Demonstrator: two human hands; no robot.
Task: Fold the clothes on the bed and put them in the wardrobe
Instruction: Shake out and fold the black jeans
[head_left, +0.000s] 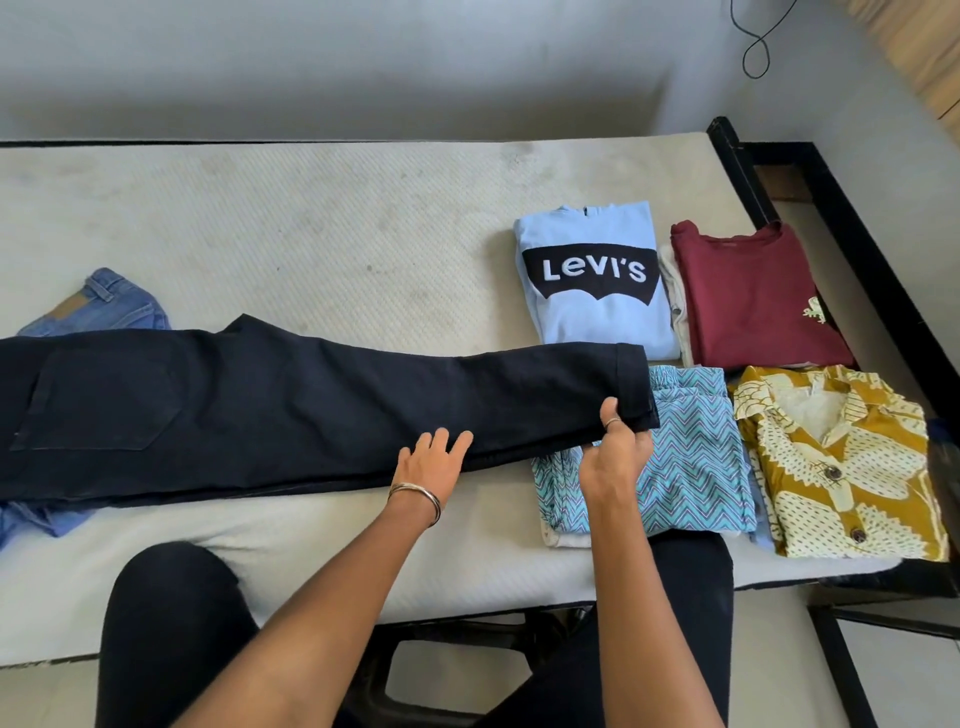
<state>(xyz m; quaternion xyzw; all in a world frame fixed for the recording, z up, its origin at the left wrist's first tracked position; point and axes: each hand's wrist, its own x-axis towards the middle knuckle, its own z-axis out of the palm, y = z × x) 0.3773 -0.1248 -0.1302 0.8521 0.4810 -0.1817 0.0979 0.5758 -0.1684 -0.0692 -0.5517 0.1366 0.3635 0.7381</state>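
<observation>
One head view. Black trousers (291, 400) lie flat across the bed (311, 234), hem overlapping the folded chevron garment (691, 467). Left hand (434, 462) spread flat on the leg; right hand (618, 447) pinches the hem. Risk: lifting the hem may drag and rumple the chevron garment.
</observation>
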